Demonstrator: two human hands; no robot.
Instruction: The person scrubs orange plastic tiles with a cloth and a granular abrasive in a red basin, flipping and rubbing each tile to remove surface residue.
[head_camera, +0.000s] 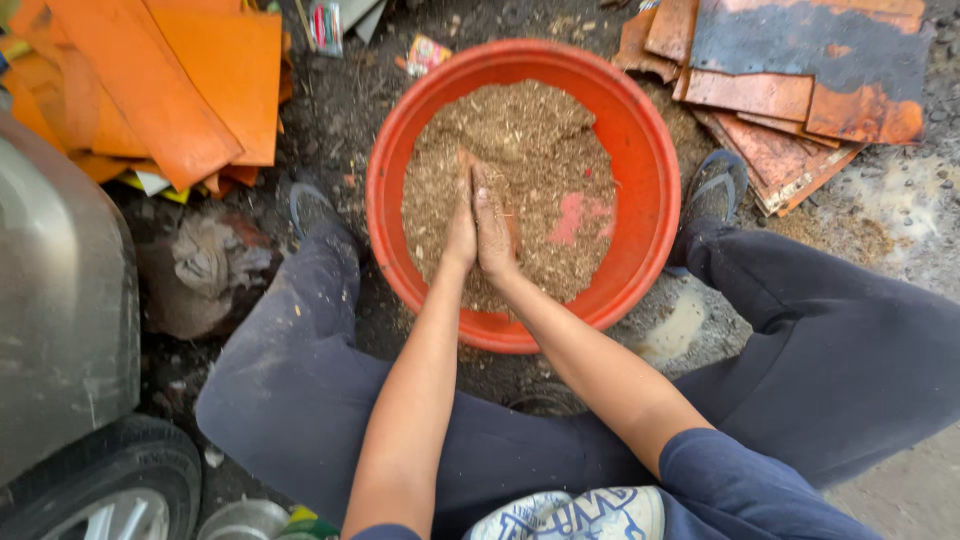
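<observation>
Dark, gritty ground (350, 110) with scattered litter fills the scene in flat daylight. Orange sheets (170, 80) pile up at 10 o'clock; rusty, blackened sheets (800, 90) lie stacked at 2 o'clock. A grey vehicle body (55, 300) with its tyre (110, 480) stands at 8 o'clock, a dirty rag (205, 260) just beside it

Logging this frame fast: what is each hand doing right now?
Left hand: open and flat, palm pressed against the right hand over the sawdust-like mix in the orange basin.
Right hand: open and flat, pressed to the left; anything between them is hidden.
</observation>
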